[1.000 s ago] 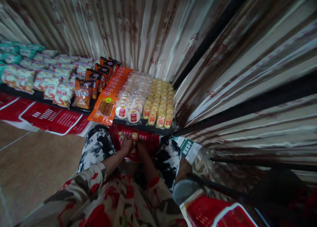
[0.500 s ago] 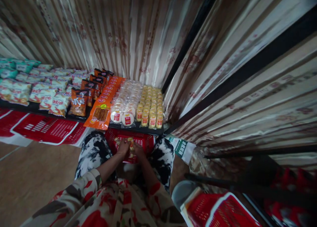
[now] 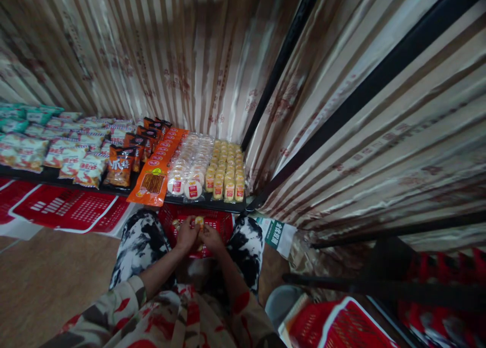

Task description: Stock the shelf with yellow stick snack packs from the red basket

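Between my knees stands a red plastic basket (image 3: pixel 224 221), with a few small yellowish packets (image 3: pixel 175 223) showing inside at its left. Over the basket, my left hand (image 3: pixel 187 235) and my right hand (image 3: pixel 211 237) meet, fingers closed around a small yellow snack packet (image 3: pixel 199 220). Its top pokes up between the fingertips; the lower part is hidden by the hands. Just beyond the basket, rows of similar yellow packets (image 3: pixel 229 186) stand on a black shelf (image 3: pixel 212 204), beside clear-wrapped white round crackers (image 3: pixel 193 188).
Left along the shelf lie an orange pouch (image 3: pixel 152 183), black-and-orange bags (image 3: pixel 120 165), pale snack bags (image 3: pixel 91 169) and teal bags (image 3: pixel 40 115). A striped curtain (image 3: pixel 170 59) and dark poles (image 3: pixel 341 125) rise behind and right. Red printed bags (image 3: pixel 337 322) lie at lower right.
The view has shifted slightly, so the shelf sits a little lower. My hands have drawn together over the packet, and less of it shows below the fingers than before.
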The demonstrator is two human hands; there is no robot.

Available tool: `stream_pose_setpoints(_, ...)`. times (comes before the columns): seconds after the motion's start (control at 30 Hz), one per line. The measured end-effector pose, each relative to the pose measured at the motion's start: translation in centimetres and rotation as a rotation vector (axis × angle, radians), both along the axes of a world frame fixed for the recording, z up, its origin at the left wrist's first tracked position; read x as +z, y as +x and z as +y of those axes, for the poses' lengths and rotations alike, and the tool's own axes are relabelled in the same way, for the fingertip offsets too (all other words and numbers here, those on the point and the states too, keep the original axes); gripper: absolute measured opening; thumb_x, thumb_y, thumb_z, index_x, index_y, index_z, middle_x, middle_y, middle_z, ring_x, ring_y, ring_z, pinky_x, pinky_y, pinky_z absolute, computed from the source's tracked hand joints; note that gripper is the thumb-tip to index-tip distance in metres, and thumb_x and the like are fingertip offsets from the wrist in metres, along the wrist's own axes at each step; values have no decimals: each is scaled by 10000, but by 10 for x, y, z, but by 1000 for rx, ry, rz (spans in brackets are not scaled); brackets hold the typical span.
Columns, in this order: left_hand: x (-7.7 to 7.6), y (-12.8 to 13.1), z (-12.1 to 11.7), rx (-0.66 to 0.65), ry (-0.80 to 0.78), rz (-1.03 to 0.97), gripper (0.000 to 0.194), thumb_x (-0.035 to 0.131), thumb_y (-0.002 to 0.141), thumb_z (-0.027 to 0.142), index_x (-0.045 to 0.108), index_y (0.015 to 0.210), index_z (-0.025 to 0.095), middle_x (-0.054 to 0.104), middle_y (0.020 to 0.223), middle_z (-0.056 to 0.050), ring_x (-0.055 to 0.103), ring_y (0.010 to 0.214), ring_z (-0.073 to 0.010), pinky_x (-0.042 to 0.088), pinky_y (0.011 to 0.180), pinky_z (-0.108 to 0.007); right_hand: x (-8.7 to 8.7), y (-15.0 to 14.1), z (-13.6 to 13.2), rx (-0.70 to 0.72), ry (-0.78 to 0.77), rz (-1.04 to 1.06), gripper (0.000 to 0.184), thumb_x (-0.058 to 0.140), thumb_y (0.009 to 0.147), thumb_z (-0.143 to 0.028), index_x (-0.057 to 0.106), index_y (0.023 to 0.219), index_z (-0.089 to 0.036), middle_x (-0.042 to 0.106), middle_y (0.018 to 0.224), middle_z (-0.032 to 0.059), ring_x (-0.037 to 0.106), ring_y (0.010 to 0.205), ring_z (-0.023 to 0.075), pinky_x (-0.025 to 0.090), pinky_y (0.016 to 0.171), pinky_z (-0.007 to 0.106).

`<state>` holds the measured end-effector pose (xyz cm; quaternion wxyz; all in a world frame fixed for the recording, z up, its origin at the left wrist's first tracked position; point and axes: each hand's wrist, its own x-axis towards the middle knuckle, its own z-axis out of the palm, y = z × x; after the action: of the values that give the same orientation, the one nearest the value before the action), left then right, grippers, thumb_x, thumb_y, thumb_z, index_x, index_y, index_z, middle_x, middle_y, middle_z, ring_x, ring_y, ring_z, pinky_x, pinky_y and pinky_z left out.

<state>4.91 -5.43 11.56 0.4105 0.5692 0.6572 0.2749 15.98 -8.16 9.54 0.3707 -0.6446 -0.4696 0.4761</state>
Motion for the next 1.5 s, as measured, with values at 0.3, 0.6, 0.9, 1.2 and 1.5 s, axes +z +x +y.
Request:
stream_pose_setpoints(0.3,25,2,-5,-48,341,-30,345,485,820,227,539,1152,152,593,1073,-97,572,1009,-203,443,913,-335,34,7,5,-18,144,-149,296,591,734,-296,650,1018,-237,668,890,22,617,719,158,503,679,264)
stream_pose_setpoints(0.6,54,14,25,-68,467,-78,320,440,843,185,479,1158,150,564,1074,-105,552,1005,-195,442,919,-347,70,11,37,-177,304,-334,346,552,784,-254,602,1114,-166,627,961,77,611,801,170,489,779,284)
stream_pose_setpoints(0.9,41,18,29,-133,557,-23,413,370,807,88,451,1211,122,525,1202,-134,471,1179,-209,367,1038,-387,77,7,52,-266,329,-486,376,489,829,-273,531,1186,-162,628,1035,79,600,768,156,467,789,290)
stream_pose_setpoints(1.2,35,17,36,-180,636,16,441,373,775,51,491,1193,126,505,1219,-128,461,1191,-205,384,1043,-406,66,2,64,-339,435,-530,220,484,828,-263,524,1016,-157,636,959,79,590,757,166,462,752,304)
stream_pose_setpoints(1.5,36,21,40,-215,584,100,447,393,793,71,506,1221,135,455,1271,-129,468,1195,-214,420,1017,-390,67,6,66,-338,445,-569,193,450,858,-289,535,966,-153,606,907,71,568,774,168,445,768,305)
